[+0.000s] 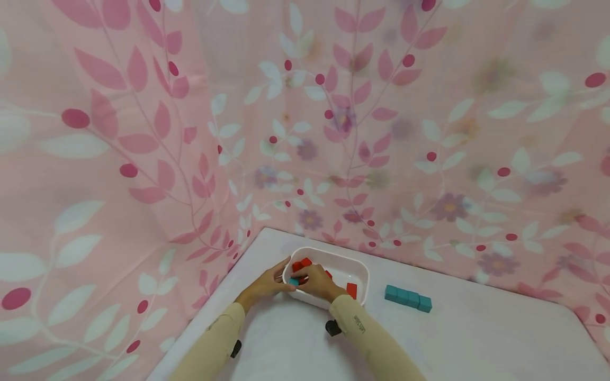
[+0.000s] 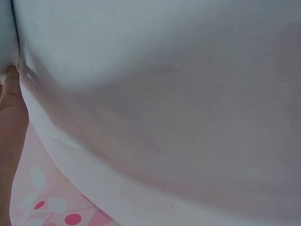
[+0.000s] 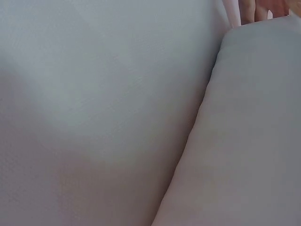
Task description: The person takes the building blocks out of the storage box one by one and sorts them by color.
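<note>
Two beige sleeves (image 1: 367, 344) are reaching forward over the white table (image 1: 476, 338). Just beyond them, the right hand (image 1: 318, 282) is curling its fingers around a teal block (image 1: 294, 282) at the near left corner of the white tub (image 1: 359, 272). The left hand (image 1: 267, 284) is gripping the tub's left rim. This block is probably light, stiff and smooth, so pinching two opposite faces should suit it. Red blocks (image 1: 305, 263) are crowding just past the fingers, while a teal row (image 1: 408, 298) is lying apart on the right.

One white tray (image 1: 358, 270), four lined-up teal blocks (image 1: 407, 298).
</note>
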Available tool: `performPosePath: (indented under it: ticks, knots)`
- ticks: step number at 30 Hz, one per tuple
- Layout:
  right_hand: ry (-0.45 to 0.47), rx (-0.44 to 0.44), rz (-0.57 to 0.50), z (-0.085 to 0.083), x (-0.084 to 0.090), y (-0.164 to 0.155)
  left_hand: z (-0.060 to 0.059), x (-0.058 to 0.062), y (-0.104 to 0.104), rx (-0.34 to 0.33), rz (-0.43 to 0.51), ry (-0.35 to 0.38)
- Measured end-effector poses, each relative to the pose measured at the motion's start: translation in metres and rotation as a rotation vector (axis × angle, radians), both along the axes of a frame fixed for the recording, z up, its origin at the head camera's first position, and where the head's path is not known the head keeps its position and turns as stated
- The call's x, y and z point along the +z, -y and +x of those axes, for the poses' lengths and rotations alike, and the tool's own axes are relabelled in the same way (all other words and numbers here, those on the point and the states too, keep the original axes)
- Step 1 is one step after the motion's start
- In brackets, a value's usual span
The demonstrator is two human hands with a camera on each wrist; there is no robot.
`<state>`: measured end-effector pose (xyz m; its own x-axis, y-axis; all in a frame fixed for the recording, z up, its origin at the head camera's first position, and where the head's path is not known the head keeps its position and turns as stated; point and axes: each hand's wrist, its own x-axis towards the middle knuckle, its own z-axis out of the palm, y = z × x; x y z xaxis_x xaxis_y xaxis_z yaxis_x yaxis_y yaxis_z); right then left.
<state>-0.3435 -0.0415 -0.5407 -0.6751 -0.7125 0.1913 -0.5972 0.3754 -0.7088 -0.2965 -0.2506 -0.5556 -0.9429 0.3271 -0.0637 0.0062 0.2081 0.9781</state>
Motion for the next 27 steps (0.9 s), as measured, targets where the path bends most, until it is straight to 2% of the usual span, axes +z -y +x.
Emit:
performPosePath:
  ticks: [4, 10, 15, 21, 27]
  knots:
    - [0.017, -0.027, -0.022, 0.002, -0.002, 0.000, 0.001, 0.001, -0.001, 0.010, -0.005, 0.003]
    - [-0.010, -0.002, -0.081, 0.002, -0.003, -0.004, 0.004, 0.004, -0.003, 0.011, -0.019, 0.008]
    - [0.029, -0.022, -0.105, 0.002, 0.001, -0.015, 0.003, 0.002, -0.003, 0.025, -0.057, -0.001]
    - [0.024, -0.054, -0.100, -0.003, 0.014, -0.038, 0.001, -0.001, -0.004, 0.068, -0.104, -0.013]
    - [0.067, -0.158, -0.080, -0.005, 0.027, -0.076, 0.001, 0.000, -0.004, 0.105, -0.118, -0.005]
